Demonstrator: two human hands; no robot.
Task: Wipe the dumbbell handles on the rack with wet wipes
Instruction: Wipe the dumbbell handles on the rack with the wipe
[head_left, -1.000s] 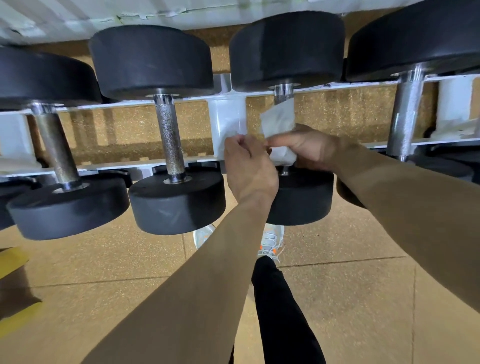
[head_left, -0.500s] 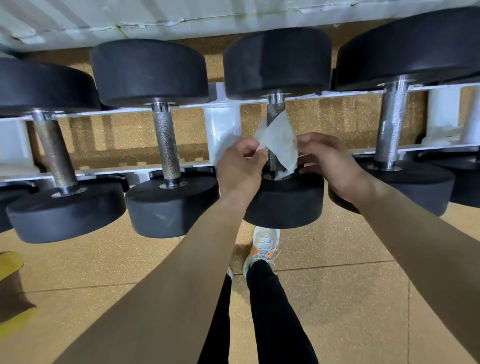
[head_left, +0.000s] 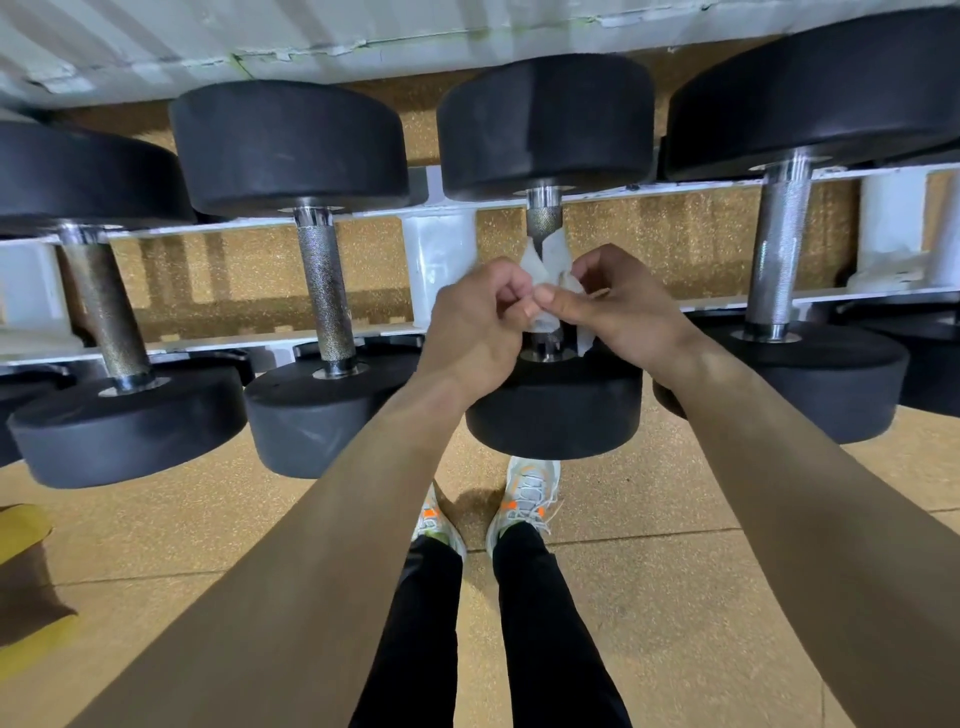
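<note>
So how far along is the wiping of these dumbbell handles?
Done: nothing shows that any handle is already clean. In hand: the left hand and right hand pinch a wet wipe round the third handle from the left. Left: the other three handles in view carry no wipe.

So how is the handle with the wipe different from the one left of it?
The wrapped handle has a wet wipe around it, pinched by left hand and right hand; the bare handle is untouched. The wrapped handle is mostly hidden; the bare handle shows fully. Both are rough metal.
</note>
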